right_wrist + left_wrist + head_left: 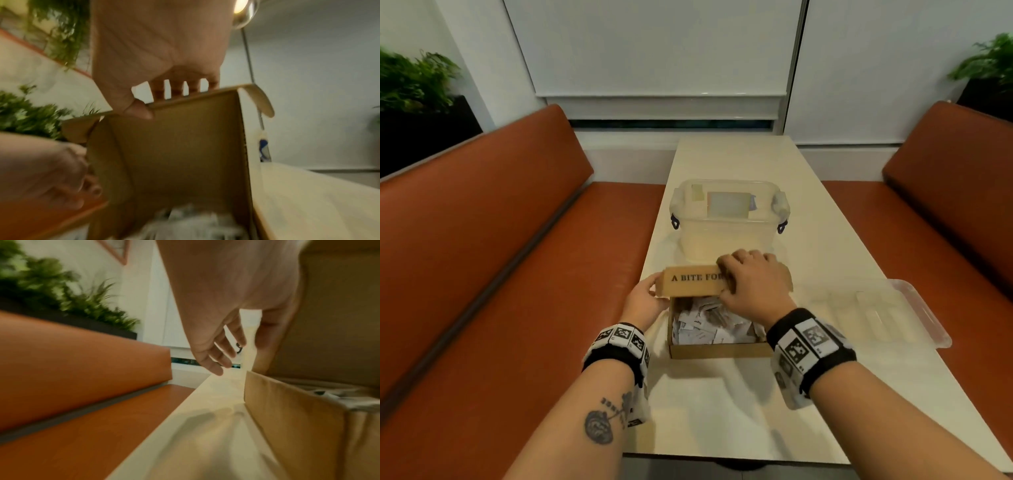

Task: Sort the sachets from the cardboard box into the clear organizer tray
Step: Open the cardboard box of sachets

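The right hand is clamped on the raised flap of the brown cardboard box, fingers curled over the flap's top edge and the thumb pressed against its inner face, as the right wrist view shows. The left hand is at the flap's left end; its thumb lies against the cardboard while the other fingers hang loosely spread and apart beside the box, clasping nothing. The flap stands roughly upright, printed with "A BITE FO…" before the right hand covers the rest. Inside the open box lies a loose heap of white paper sachets. The box sits on the cream surface. The clear plastic organizer tray lies to its right, near but apart. Behind the box stands a lidded translucent plastic tub with dark clips. Orange padded benches flank both sides.
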`<state>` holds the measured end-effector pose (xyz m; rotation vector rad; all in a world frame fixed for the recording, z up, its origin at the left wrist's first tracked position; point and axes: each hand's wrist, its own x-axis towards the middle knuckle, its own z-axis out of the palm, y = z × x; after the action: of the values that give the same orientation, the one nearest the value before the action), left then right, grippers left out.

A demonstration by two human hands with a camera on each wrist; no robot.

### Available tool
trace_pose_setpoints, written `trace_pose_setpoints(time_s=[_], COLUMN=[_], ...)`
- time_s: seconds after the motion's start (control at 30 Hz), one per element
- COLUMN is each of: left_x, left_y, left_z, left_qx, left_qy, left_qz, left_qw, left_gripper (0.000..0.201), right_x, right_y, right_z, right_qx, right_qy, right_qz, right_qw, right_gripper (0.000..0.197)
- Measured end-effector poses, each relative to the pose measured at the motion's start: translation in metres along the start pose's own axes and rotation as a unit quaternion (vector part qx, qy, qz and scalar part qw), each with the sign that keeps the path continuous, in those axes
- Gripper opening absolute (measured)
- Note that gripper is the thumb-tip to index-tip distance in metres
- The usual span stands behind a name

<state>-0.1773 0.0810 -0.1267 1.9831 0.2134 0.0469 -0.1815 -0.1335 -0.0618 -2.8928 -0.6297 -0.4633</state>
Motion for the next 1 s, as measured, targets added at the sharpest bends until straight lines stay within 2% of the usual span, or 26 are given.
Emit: trace_pose_setpoints(time_s=[0.1, 0.2, 0.27, 0.37, 0.4, 0.47, 0.53, 0.6, 0.7, 0.83, 1.0], left_x=[0.004, 0.009, 0.012, 0.018, 0.021, 0.028, 0.035, 0.043, 0.053, 0.060, 0.060], left_y=[0.007, 0.013, 0.016, 0.017, 0.017, 0.019, 0.022, 0.025, 0.029, 0.029, 0.029], left_z=[0.007, 0.009, 0.009, 0.009, 0.008, 0.008, 0.007, 0.005, 0.003, 0.003, 0.008], left_qx=[-0.007, -0.045, -0.051, -0.018, -0.009, 0.005, 0.019, 0.038, 0.072, 0.116, 0.118], left_qy=[0.018, 0.068, 0.094, 0.113, 0.117, 0.123, 0.127, 0.134, 0.139, 0.139, 0.143], left_qz=[0.041, 0.065, 0.080, 0.098, 0.095, 0.084, 0.077, 0.069, 0.061, 0.042, 0.035], left_qw=[0.999, 0.995, 0.991, 0.989, 0.988, 0.989, 0.989, 0.988, 0.986, 0.983, 0.982], left_gripper=[0.049, 0.035, 0.032, 0.032, 0.032, 0.037, 0.045, 0.045, 0.043, 0.042, 0.041], right_x=[0.012, 0.014, 0.012, 0.010, 0.011, 0.013, 0.017, 0.021, 0.025, 0.025, 0.026], right_y=[0.009, 0.027, 0.043, 0.062, 0.066, 0.071, 0.073, 0.076, 0.083, 0.092, 0.096], right_z=[-0.016, -0.018, -0.013, -0.003, 0.001, 0.010, 0.019, 0.025, 0.027, 0.032, 0.036], right_qx=[0.029, 0.098, 0.194, 0.352, 0.385, 0.420, 0.428, 0.403, 0.350, 0.334, 0.345], right_qy=[0.081, 0.130, 0.126, 0.110, 0.097, 0.067, 0.060, 0.074, 0.090, 0.080, 0.081], right_qz=[0.050, 0.134, 0.192, 0.275, 0.297, 0.312, 0.313, 0.313, 0.327, 0.339, 0.328], right_qw=[0.995, 0.978, 0.954, 0.888, 0.869, 0.849, 0.846, 0.857, 0.873, 0.876, 0.876], right_gripper=[0.044, 0.041, 0.041, 0.049, 0.052, 0.050, 0.037, 0.024, 0.030, 0.033, 0.032])
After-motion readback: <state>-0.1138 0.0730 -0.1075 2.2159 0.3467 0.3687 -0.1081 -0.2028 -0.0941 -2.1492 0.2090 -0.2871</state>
